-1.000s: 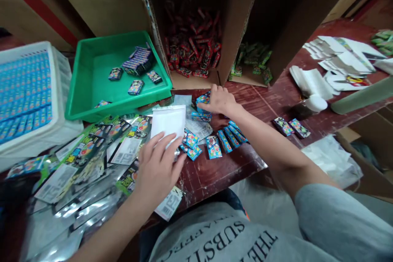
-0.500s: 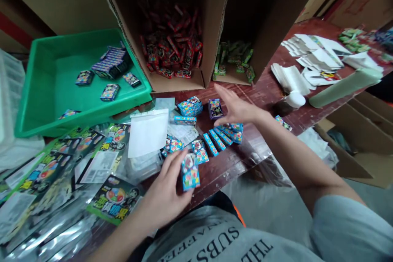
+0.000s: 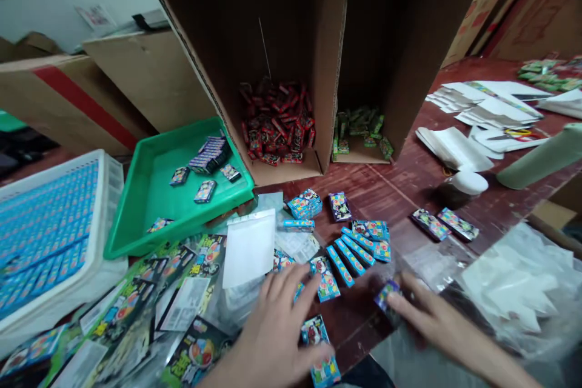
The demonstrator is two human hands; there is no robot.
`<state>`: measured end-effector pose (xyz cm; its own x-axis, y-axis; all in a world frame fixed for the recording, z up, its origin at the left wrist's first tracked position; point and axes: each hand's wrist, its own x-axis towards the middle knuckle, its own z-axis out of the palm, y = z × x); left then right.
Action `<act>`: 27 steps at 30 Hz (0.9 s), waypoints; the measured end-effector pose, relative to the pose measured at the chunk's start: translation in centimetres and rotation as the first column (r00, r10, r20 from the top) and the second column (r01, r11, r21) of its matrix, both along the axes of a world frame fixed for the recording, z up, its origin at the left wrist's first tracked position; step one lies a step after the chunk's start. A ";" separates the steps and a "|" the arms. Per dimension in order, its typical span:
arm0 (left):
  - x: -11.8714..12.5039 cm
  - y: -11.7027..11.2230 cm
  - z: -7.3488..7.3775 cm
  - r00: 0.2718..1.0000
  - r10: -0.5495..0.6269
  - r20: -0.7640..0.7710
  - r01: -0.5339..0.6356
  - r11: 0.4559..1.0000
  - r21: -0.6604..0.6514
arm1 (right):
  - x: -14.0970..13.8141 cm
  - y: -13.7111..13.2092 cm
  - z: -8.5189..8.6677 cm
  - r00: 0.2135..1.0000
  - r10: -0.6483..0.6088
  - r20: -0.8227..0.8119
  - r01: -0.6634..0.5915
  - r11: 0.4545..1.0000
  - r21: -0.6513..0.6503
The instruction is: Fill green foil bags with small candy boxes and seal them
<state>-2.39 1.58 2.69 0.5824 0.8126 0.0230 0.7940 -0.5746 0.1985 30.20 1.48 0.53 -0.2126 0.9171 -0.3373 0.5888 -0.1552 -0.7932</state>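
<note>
Right hand (image 3: 421,304): now grasping small purple box (image 3: 386,294) near front of table (image 3: 352,322), fingers outstretched earlier; left hand (image 3: 282,322): fingers spread, earlier gripping blue box (image 3: 313,330), thumb now overlapping it near table edge

This looks like a packing workshop. A worn red-brown table (image 3: 391,194) runs across the frame, with small blue boxes (image 3: 341,265) laid out near its middle. Tall open cartons (image 3: 330,73) stand at upper centre, one with a heap of red packets (image 3: 282,130) inside, the other with green packets (image 3: 359,124). On the left side are a green tray (image 3: 150,194) and a white basket (image 3: 110,236) with blue packs (image 3: 50,230) in tight rows; printed bags (image 3: 197,348) lie piled at lower left. Larger cardboard boxes (image 3: 63,94) fill the upper left, while scissors (image 3: 522,133) and white paper (image 3: 454,145) lie at right.
</note>
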 end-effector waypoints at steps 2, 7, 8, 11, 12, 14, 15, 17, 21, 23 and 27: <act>0.4 6.4 2.4 0.997 0.057 -0.054 -0.052 0.996 0.079 | -1.7 -3.1 -2.9 0.998 -0.057 0.018 0.059 0.978 -0.201; 2.4 25.3 3.7 0.960 0.220 -0.172 -0.196 0.970 0.144 | -4.0 -4.1 -4.7 0.994 -0.058 0.096 0.066 0.995 -0.080; 2.7 28.4 3.3 0.952 0.247 -0.179 -0.222 0.964 0.149 | -3.4 -3.2 -4.1 0.991 -0.040 0.130 0.046 0.998 -0.041; 3.1 34.8 1.5 0.934 0.293 -0.204 -0.268 0.953 0.144 | 0.2 1.5 -1.5 0.961 -0.046 0.274 0.016 0.994 0.112; 3.2 36.1 0.9 0.931 0.301 -0.209 -0.276 0.951 0.140 | 1.5 3.9 -0.4 0.946 -0.059 0.318 0.000 0.983 0.184; 3.2 37.5 -0.4 0.927 0.314 -0.206 -0.289 0.947 0.141 | 3.4 9.8 1.4 0.925 -0.075 0.373 -0.069 0.930 0.360; 3.2 37.8 -0.8 0.926 0.322 -0.198 -0.296 0.944 0.148 | 3.7 13.3 2.1 0.925 -0.055 0.377 -0.130 0.884 0.449; 3.3 37.7 -1.4 0.926 0.337 -0.173 -0.309 0.936 0.169 | 3.2 20.7 2.9 0.919 -0.042 0.392 -0.194 0.817 0.543; 3.3 36.0 -0.4 0.920 0.376 -0.116 -0.345 0.913 0.218 | -1.8 33.7 2.0 0.932 -0.054 0.358 -0.158 0.830 0.535; 3.2 34.5 0.9 0.913 0.396 -0.097 -0.367 0.902 0.229 | -4.4 37.6 1.1 0.943 -0.087 0.320 -0.087 0.866 0.492; 2.7 29.8 3.9 0.924 0.359 0.134 -0.380 0.905 0.192 | -5.7 39.2 -0.1 0.966 -0.180 0.186 0.083 0.894 0.440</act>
<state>0.28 31.43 6.58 0.2281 0.9393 0.2564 0.9412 -0.2801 0.1888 24.47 40.64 0.43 -0.0468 0.9966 0.0674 0.7505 0.0796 -0.6561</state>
